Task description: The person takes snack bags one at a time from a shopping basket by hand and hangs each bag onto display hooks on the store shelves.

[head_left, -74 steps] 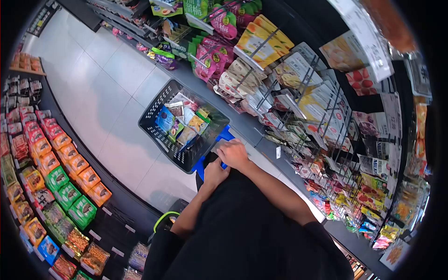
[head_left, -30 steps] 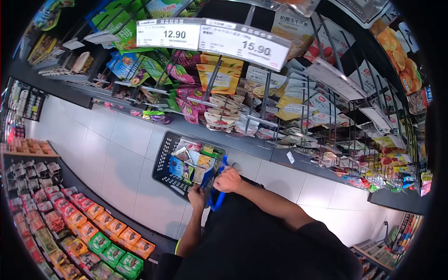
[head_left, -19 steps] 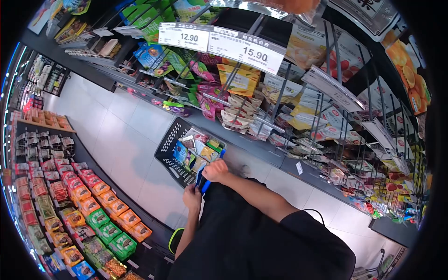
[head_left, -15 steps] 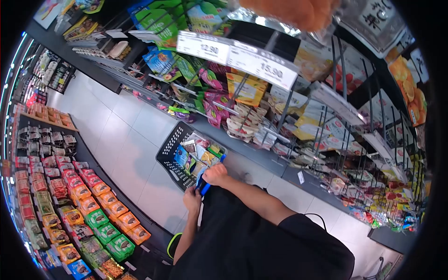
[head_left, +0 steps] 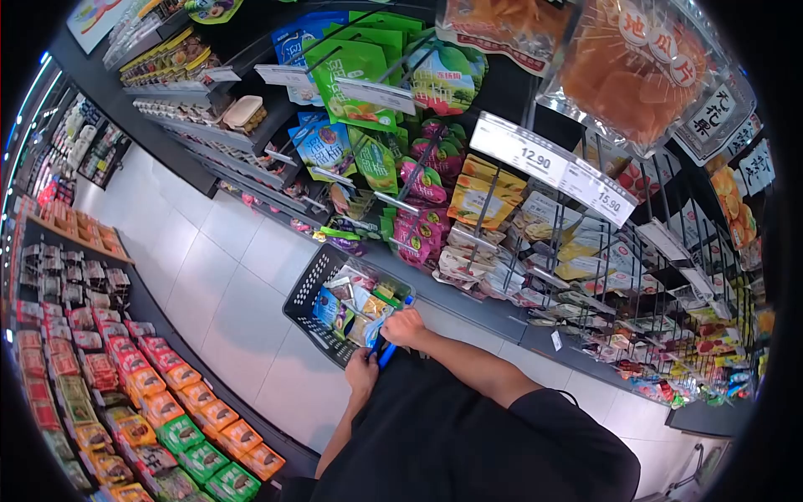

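A dark shopping basket with perforated sides is in front of my body at waist height or lower. Inside it lie several snack packets, among them a blue one and a yellowish one. My right hand is closed around the basket's blue handle. Lower and to the left, my left hand has its fingers curled at the near end of that same handle, beside the basket's near edge. Part of the grip is hidden by the fingers.
Hanging snack bags fill racks ahead and to the right, with price tags on their hooks. A large clear bag of orange slices hangs close at upper right. On the left, a low shelf holds rows of packets. Pale floor tiles run between.
The view has shifted, so the racks appear lower and more of the upper bags show. The basket and both hands sit slightly lower and to the right in view; both grips stay on the handle.
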A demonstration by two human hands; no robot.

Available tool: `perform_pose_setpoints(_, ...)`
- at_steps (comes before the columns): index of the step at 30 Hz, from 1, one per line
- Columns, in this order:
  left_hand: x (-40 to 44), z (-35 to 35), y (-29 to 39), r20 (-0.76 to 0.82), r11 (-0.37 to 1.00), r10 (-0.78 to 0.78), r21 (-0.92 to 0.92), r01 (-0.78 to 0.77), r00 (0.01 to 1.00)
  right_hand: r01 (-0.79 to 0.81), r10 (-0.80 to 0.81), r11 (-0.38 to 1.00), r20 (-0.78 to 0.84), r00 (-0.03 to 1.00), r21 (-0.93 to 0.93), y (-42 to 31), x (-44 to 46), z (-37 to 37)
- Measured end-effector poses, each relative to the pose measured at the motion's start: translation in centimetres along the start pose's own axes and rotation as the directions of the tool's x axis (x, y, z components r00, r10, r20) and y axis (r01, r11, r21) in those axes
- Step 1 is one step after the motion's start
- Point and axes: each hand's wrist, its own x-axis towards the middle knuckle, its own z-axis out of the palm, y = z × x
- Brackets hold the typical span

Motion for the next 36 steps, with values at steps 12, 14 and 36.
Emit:
perform_pose_setpoints(12,8.7,-1.7,-4.9,0.083,0.992,0.059,-0.114,-0.05,0.995,-0.033,0.048,0.998,-0.264,0.963,0.061,-3.6,3.4,-0.2)
perform_pose_setpoints(14,8.9,-2.5,-4.0,0.071,0.992,0.051,-0.118,-0.043,0.996,-0.153,0.18,0.977,-0.199,0.963,0.145,-3.9,2.5,-0.7)
perform_pose_setpoints(36,12.7,-6.6,-4.6,-0.34,0.932,-0.099,-0.361,-0.033,0.935,0.018,-0.028,0.995,0.092,0.995,0.101,-3.9,12.1,0.2)
